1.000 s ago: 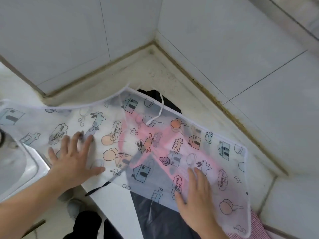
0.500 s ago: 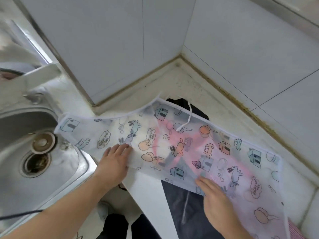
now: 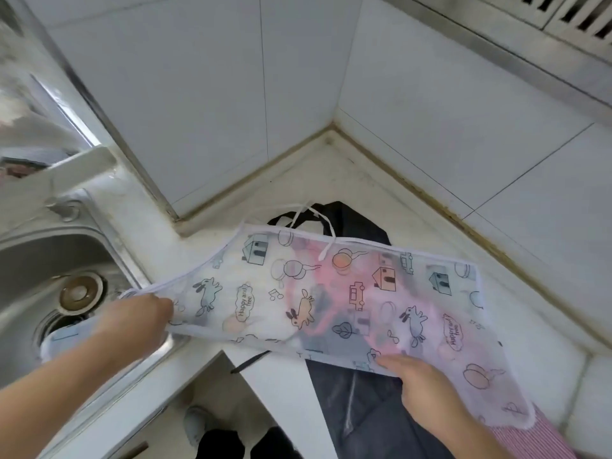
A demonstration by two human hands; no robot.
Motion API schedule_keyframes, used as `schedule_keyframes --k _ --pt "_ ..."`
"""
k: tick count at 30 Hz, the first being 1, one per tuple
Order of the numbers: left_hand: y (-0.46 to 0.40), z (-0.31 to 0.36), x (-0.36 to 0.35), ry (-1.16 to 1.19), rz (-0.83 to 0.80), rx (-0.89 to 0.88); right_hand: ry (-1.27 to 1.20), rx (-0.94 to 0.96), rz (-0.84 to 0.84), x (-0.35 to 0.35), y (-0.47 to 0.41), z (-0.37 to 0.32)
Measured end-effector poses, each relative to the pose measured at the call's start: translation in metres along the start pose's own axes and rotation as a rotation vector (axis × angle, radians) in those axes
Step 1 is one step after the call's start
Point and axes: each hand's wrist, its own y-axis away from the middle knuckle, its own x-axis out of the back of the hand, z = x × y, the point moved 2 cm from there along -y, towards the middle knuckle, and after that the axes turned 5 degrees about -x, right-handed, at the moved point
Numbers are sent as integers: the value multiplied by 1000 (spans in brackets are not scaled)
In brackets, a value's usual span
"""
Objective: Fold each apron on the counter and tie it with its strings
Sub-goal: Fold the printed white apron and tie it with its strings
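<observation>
A translucent white apron (image 3: pixel 347 293) printed with rabbits, houses and balloons lies spread over the corner counter (image 3: pixel 331 180). Its white strings (image 3: pixel 326 226) trail at the far edge. My left hand (image 3: pixel 135 321) grips the apron's left end and holds it lifted over the sink rim. My right hand (image 3: pixel 420 389) presses the apron's near edge, fingers partly tucked under the fabric. Beneath it lie a dark apron (image 3: pixel 357 405), whose black top shows at the far side, and a pink striped apron (image 3: pixel 536 438) at the lower right.
A steel sink (image 3: pixel 49 260) with a drain (image 3: pixel 81 293) sits at the left, a tap base behind it. White tiled walls close the corner. A black strap (image 3: pixel 250 361) hangs off the counter's front edge. A range hood edge runs across the top right.
My left hand went from lying flat on the apron to gripping its left end and drawing it up and rightward off the sink. My right hand slid to the near edge. The view turned left.
</observation>
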Motion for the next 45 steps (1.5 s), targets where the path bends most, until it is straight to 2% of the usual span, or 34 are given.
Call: schedule_keyframes --k 4,9,11,13,15,17,19,23,27,29,32,35,38,41,45 --pt "-6 -25 -16 91 -63 61 19 -83 -144 36 -7 9" --pt "-32 -71 -61 162 9 144 76 -137 -196 51 -17 22" --pt "-30 -76 -51 225 62 174 93 -152 -191 55 -17 23" --pt "-12 -67 -21 284 193 182 90 -164 -171 55 -17 29" --pt "-1 -61 -5 310 399 147 43 -182 -170 49 -16 34" --pt "4 -65 -7 240 589 43 78 -206 -151 41 -18 38" --pt "2 -74 -15 162 657 -13 116 -234 -105 37 -18 40" --pt "2 -75 -8 79 658 -85 182 -225 -16 34 -12 44" --pt "2 -88 -13 130 569 2 209 -274 -30 34 -9 42" --pt "6 -87 -13 153 601 -17 282 -261 -62 41 -5 30" --pt "11 -76 -6 268 628 -65 257 -109 -20 44 -4 -7" --pt "13 -64 -2 349 612 -183 183 92 52 27 -3 -55" --pt "13 -69 -6 313 538 -292 232 73 53 8 -11 -68" --pt "16 -95 -10 216 475 -189 354 -29 8 7 -9 -56" --pt "29 -94 -1 168 438 -52 349 49 14 10 -2 -66"
